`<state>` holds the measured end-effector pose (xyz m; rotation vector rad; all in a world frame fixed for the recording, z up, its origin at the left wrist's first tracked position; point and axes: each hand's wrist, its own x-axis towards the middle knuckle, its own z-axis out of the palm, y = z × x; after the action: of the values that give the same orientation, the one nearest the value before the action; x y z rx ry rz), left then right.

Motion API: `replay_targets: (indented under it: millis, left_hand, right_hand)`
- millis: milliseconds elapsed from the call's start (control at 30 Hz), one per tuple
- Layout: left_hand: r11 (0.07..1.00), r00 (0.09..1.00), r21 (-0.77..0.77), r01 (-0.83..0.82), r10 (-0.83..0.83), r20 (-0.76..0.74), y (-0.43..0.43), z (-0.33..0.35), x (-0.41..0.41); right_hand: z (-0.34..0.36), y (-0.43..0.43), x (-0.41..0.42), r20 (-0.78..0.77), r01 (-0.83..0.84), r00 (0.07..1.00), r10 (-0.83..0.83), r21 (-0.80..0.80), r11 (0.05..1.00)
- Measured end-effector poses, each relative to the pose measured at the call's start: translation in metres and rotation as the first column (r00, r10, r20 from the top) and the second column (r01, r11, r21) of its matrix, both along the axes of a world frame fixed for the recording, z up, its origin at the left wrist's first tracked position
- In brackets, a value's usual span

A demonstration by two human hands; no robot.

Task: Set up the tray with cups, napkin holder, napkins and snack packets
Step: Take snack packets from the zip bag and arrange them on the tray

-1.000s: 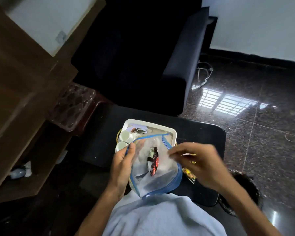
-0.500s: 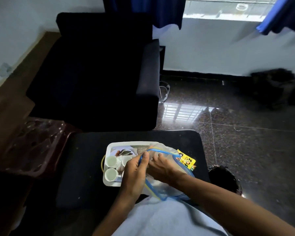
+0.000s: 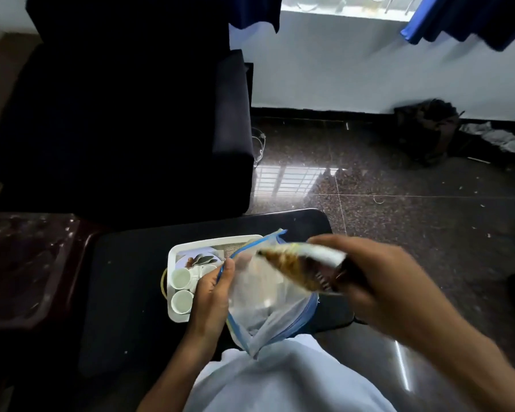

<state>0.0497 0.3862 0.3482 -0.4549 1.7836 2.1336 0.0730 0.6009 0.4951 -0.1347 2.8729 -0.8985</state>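
Cups [image 3: 181, 277] sit in the white tray [image 3: 173, 316], two white ones clearly seen along its left side, one behind the other, just left of the left hand's fingertips; a paler printed sheet with dark leaf shapes lies behind them toward the tray's far end. The tray rests on a dark low table [image 3: 125, 281], whose bare surface stretches well to the left of the left hand and up to the far edge.

The left hand [image 3: 211, 295] pinches the blue-edged rim of a clear plastic bag [image 3: 265, 310], thumb and fingers closed on the near left side of its mouth, holding it open above the tray's right part. Inside the bag only pale, blurred shapes show; what they are cannot be told.

The right hand [image 3: 366, 281] is curled shut around a snack packet [image 3: 298, 270], brown and white and motion-blurred, gripped by its right end so that its free tip points left over the bag's mouth, between the two hands.

Beyond the right hand's knuckles the table's rounded right edge falls away to open, glossy speckled floor [image 3: 399, 209]. A dark armchair [image 3: 125, 114] stands just behind the table's far edge.
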Motion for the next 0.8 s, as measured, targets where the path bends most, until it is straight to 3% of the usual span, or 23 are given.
replay_targets:
  millis: [100,200,300,400,633,800]
  left_hand:
    - [0.999,0.998,-0.002,-0.037,0.037,0.051,0.000,-0.004,0.002]
    - [0.997,0.993,-0.017,-0.080,0.081,0.083,0.000,-0.006,0.006]
    - [0.984,0.981,-0.044,-0.175,0.178,0.078,0.004,0.000,0.011]
    - [0.961,0.961,-0.073,-0.265,0.270,0.067,0.016,0.009,0.015]
    - [0.852,0.853,-0.148,-0.502,0.516,0.079,0.059,0.007,0.025]
    - [0.808,0.804,-0.147,-0.571,0.586,0.099,0.084,0.010,0.032]
  right_hand:
    - [-0.017,0.042,-0.020,0.078,0.330,0.942,-0.327,-0.395,0.857]
    - [-0.086,0.083,-0.055,0.378,0.632,0.766,-0.519,-0.593,0.499]
    - [-0.179,0.113,-0.101,0.652,0.835,0.507,-0.563,-0.535,0.132]
    - [-0.261,0.122,-0.131,0.806,0.886,0.353,-0.476,-0.451,-0.106]
    - [-0.373,0.126,-0.155,0.951,0.910,0.053,-0.305,-0.172,-0.378]
    - [-0.391,0.122,-0.158,0.963,0.897,-0.044,-0.266,-0.079,-0.435]
